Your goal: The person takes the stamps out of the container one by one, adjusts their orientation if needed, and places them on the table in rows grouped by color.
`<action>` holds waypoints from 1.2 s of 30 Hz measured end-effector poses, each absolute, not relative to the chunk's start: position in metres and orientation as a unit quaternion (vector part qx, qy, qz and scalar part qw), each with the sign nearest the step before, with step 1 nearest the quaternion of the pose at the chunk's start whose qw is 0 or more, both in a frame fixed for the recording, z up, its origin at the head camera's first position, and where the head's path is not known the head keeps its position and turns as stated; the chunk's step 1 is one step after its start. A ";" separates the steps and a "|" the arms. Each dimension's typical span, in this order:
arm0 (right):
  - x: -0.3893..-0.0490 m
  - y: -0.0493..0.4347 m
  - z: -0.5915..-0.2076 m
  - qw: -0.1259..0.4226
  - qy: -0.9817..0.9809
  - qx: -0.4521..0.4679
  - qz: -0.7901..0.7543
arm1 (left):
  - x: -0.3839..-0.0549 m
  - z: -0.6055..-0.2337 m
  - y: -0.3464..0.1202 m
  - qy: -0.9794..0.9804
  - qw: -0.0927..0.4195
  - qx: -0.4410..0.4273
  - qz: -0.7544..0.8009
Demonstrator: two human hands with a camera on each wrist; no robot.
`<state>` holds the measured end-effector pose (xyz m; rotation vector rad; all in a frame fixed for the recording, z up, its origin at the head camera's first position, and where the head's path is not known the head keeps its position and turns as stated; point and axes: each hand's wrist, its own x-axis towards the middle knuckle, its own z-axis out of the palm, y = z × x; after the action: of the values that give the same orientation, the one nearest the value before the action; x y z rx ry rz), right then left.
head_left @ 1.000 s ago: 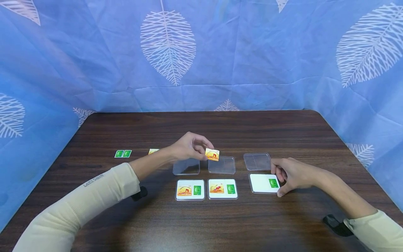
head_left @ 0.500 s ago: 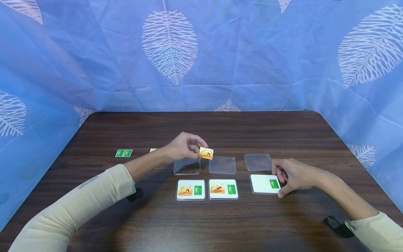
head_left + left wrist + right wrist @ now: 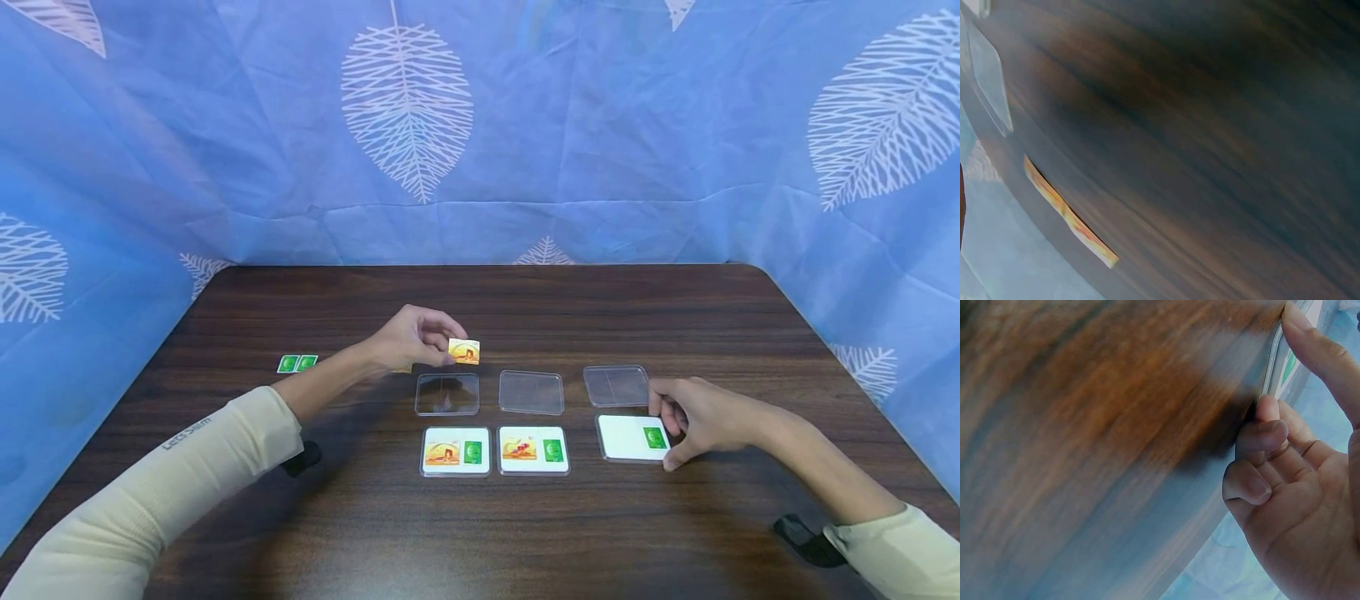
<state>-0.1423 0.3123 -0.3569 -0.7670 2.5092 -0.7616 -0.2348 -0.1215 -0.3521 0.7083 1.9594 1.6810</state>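
In the head view my left hand (image 3: 414,337) pinches a yellow-orange stamp (image 3: 464,351) by its left edge, above the table behind the clear lids. Another orange stamp (image 3: 402,369) lies partly hidden behind that wrist; a narrow orange-yellow paper piece (image 3: 1069,212) shows at a steep angle in the left wrist view. My right hand (image 3: 705,417) grips the right end of a flat clear case (image 3: 622,439) with a white insert and a green stamp (image 3: 655,437) at its right side. Thumb and curled fingers meet the case edge in the right wrist view.
Two similar cases (image 3: 455,469) (image 3: 533,468) each carry an orange and a green stamp. Three clear lids (image 3: 447,394) (image 3: 531,392) (image 3: 615,386) lie behind the cases. Two green stamps (image 3: 297,363) sit at the left on the dark wooden table (image 3: 480,542).
My left hand has moved left and slightly away from me with the orange stamp, uncovering the left lid. The right hand stays at the case.
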 end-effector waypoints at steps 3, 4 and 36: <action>-0.142 0.312 -0.357 0.203 0.900 -0.274 -0.271 | -0.238 -0.352 -0.129 0.728 0.220 0.258 0.596; -0.142 0.312 -0.357 0.204 0.901 -0.271 -0.271 | -0.239 -0.353 -0.131 0.732 0.217 0.260 0.591; -0.142 0.314 -0.359 0.198 0.900 -0.279 -0.272 | -0.258 -0.365 -0.148 0.853 0.178 0.303 0.387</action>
<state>-0.1422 0.3141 -0.3586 -0.7795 2.5177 -0.7599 -0.2576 -0.1481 -0.3650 0.8565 2.4130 1.0946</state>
